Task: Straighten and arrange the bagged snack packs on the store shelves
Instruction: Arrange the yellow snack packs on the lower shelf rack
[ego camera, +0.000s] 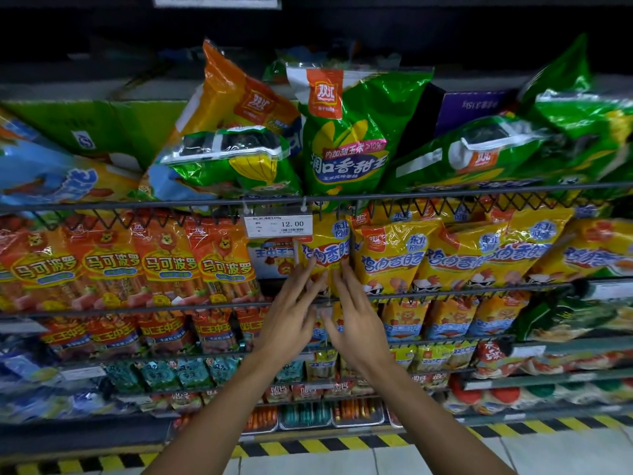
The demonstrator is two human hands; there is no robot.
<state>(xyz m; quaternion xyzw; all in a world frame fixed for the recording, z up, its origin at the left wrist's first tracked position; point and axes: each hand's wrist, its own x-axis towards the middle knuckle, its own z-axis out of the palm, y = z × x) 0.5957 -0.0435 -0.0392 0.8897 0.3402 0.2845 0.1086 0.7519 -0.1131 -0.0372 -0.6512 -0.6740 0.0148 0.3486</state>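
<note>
1. At the middle of the frame, our left hand (291, 313) and our right hand (356, 317) reach up to one yellow pack (327, 252) on the second shelf. Our fingers are spread wide and press on both sides of it. We are not holding anything yet.
2. On the left of that shelf, the orange packs (137, 265) stand in a neat row. They look done.
3. To the right, the other yellow packs (479, 252) lean and overlap. They still need work.
4. Across the top shelf, the green packs (346, 132) flop about, and an orange bag (236, 94) tips over. That shelf looks like the biggest job left.
5. A price tag (278, 226) hangs from the wire rail (137, 203) and says 12.00.
6. The orange packs read 马可波罗. The tall green one has a red 双汇 badge.
7. Lower shelves are blurry, so we may be wrong about them; they seem tidy.
</note>
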